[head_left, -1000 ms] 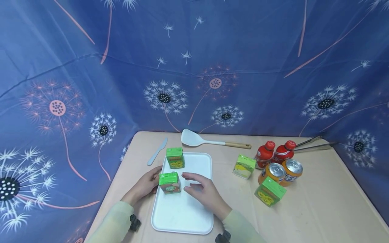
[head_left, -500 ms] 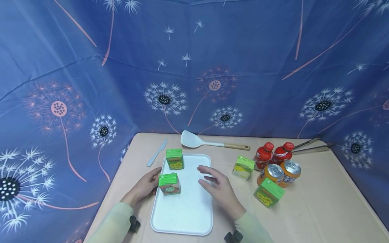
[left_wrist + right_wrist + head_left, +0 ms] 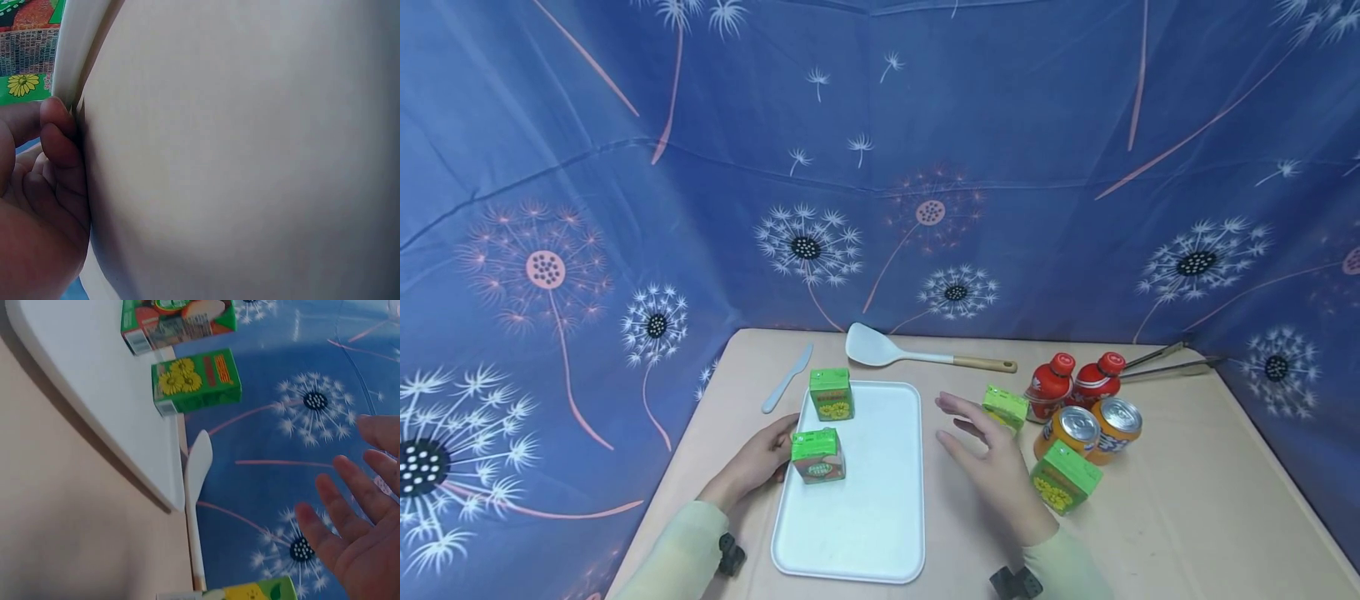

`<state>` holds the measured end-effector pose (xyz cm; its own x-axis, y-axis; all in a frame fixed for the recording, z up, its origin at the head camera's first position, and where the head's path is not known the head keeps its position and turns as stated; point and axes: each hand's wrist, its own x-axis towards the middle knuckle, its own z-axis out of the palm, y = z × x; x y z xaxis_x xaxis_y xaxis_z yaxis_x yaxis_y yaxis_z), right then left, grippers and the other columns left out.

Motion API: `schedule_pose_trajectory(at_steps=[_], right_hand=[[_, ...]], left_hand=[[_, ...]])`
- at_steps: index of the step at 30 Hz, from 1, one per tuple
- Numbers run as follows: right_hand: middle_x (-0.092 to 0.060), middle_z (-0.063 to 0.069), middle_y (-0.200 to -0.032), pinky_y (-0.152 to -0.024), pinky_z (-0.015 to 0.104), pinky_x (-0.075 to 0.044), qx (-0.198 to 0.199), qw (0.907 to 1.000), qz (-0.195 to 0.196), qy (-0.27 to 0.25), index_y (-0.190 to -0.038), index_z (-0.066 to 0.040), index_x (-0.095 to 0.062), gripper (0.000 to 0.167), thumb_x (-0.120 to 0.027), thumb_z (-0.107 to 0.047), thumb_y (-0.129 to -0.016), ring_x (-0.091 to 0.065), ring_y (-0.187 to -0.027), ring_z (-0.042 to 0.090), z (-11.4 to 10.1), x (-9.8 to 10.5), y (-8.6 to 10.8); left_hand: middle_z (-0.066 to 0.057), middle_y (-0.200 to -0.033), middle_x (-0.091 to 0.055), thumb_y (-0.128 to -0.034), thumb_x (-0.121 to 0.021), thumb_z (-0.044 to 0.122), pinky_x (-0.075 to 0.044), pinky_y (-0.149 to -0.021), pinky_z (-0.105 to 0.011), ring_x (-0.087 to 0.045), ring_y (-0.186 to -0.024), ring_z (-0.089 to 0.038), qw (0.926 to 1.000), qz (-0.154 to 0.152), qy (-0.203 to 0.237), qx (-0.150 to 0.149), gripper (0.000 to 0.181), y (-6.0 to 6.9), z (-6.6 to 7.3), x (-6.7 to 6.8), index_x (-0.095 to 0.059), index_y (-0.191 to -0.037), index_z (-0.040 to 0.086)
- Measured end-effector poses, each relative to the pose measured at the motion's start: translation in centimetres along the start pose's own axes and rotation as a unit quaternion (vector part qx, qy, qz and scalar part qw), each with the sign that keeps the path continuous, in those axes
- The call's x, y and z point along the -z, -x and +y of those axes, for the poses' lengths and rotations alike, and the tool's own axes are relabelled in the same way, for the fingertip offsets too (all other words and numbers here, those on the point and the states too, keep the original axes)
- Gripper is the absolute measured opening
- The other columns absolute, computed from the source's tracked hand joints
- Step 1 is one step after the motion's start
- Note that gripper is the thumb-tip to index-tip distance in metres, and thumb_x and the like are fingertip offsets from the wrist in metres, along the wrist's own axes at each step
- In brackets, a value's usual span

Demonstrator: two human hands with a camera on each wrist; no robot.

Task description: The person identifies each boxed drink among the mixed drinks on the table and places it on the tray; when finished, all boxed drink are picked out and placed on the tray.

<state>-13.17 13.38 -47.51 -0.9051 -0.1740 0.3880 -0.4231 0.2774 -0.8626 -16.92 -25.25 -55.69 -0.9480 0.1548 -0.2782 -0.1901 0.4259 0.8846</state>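
Observation:
My left hand (image 3: 758, 458) is at the left edge of a white tray (image 3: 872, 521); its curled fingers (image 3: 57, 119) hold the tray's rim in the left wrist view. On the tray beside it stands a green drink carton with a fruit picture (image 3: 818, 456). Behind that is a green carton with yellow flowers (image 3: 832, 395). My right hand (image 3: 996, 471), fingers spread and nothing in them, hovers right of the tray. It partly covers a yellow-green carton (image 3: 1007, 404). Another flower carton (image 3: 1066, 477) is right of the hand.
Two red-capped bottles (image 3: 1051, 385) and two orange cans (image 3: 1077, 427) cluster at the right. Metal tongs (image 3: 1168, 369) lie behind them. A white spatula with a wooden handle (image 3: 917, 354) and a pale blue knife (image 3: 787, 378) lie at the back. Patterned blue cloth (image 3: 880, 100) encloses the table.
My right hand has moved right, from beside the fruit carton over the tray to beyond the tray's right edge. The left hand and both cartons on the tray stay in place.

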Motion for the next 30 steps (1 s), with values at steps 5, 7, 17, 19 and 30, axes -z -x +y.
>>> schedule_pose_trajectory(at_steps=[5, 7, 17, 19, 30], right_hand=[[-0.066, -0.002, -0.140, -0.102, 0.039, -0.051, 0.000, 0.9996, 0.020, 0.019, -0.144, -0.025, -0.063, 0.052, -0.079, -0.013, -0.096, -0.060, -0.130, 0.015, 0.1, 1.2, 0.2], [-0.067, -0.003, -0.138, -0.102, 0.036, -0.051, -0.002, 0.9993, 0.029, 0.023, -0.143, -0.026, -0.064, 0.052, -0.080, -0.012, -0.095, -0.061, -0.129, 0.015, 0.1, 1.7, 0.3], [-0.066, -0.003, -0.139, -0.103, 0.027, -0.050, -0.019, 0.9981, 0.047, 0.034, -0.142, -0.026, -0.064, 0.052, -0.079, -0.009, -0.095, -0.060, -0.128, 0.011, 0.4, 3.7, 0.7], [-0.066, -0.001, -0.139, -0.102, 0.026, -0.050, -0.015, 0.9982, 0.050, 0.032, -0.142, -0.024, -0.064, 0.052, -0.079, -0.008, -0.095, -0.060, -0.128, 0.011, 0.5, 4.0, 0.8], [-0.066, 0.008, -0.138, -0.099, 0.022, -0.050, -0.005, 0.9975, 0.055, 0.045, -0.141, -0.007, -0.063, 0.050, -0.078, 0.000, -0.093, -0.060, -0.126, 0.008, 1.2, 5.8, 1.3]], left_hand=[[-0.008, -0.075, -0.055, -0.1097, -0.053, 0.017, -0.047, -0.051, -0.029, -0.054, -0.057, -0.018, 1.0000, -0.006, 0.007, -0.003, 0.057, 0.0, 0.0, 0.0, -0.036, -0.164, 0.015], [-0.008, -0.075, -0.055, -0.1096, -0.053, 0.017, -0.047, -0.051, -0.029, -0.054, -0.057, -0.018, 1.0000, -0.006, 0.006, -0.003, 0.056, 0.0, 0.0, 0.0, -0.036, -0.164, 0.014], [-0.009, -0.076, -0.057, -0.1100, -0.052, 0.016, -0.048, -0.052, -0.029, -0.055, -0.057, -0.018, 1.0000, -0.001, 0.001, -0.004, 0.057, -0.1, -0.1, 0.1, -0.035, -0.164, 0.012], [-0.009, -0.076, -0.058, -0.1101, -0.052, 0.016, -0.048, -0.052, -0.029, -0.055, -0.057, -0.018, 1.0000, -0.001, 0.000, -0.005, 0.057, -0.1, -0.2, 0.1, -0.035, -0.164, 0.012], [-0.008, -0.075, -0.058, -0.1096, -0.053, 0.019, -0.049, -0.055, -0.031, -0.055, -0.057, -0.019, 1.0000, -0.004, -0.002, -0.005, 0.057, -0.2, -0.2, 0.1, -0.035, -0.164, 0.014]])
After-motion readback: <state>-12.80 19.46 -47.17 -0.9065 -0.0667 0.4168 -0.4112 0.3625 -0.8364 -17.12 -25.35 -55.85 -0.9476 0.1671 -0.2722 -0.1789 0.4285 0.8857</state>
